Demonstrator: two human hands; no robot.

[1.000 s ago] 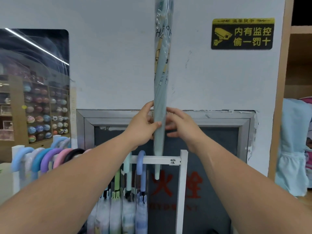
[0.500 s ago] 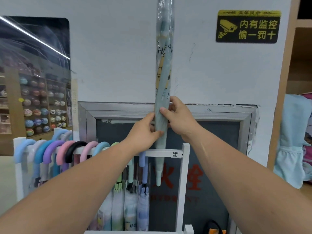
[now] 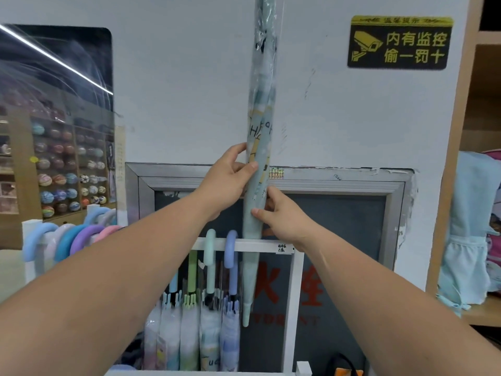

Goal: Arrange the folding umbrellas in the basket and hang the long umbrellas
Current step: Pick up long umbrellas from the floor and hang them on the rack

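A long pale green umbrella (image 3: 260, 109) in a clear plastic sleeve stands upright in front of me, tip down and its top out of frame. My left hand (image 3: 230, 177) grips its shaft from the left. Just below, my right hand (image 3: 282, 215) holds it from the right. Its tip hangs past the white rack rail (image 3: 260, 245). Two long umbrellas hang on that rail by curved handles, one mint (image 3: 209, 248) and one blue (image 3: 231, 249). My left forearm hides part of the row.
More pastel hooked handles (image 3: 73, 240) line the rail at left. A white upright post (image 3: 295, 302) ends the rack at right. Behind it is a grey metal-framed hydrant cabinet (image 3: 352, 183). A wooden shelf with pale blue bags (image 3: 471, 229) stands at right.
The umbrella has slid downward through my hands. My left hand moved up to the higher grip and my right hand dropped below it. The view tilted down slightly.
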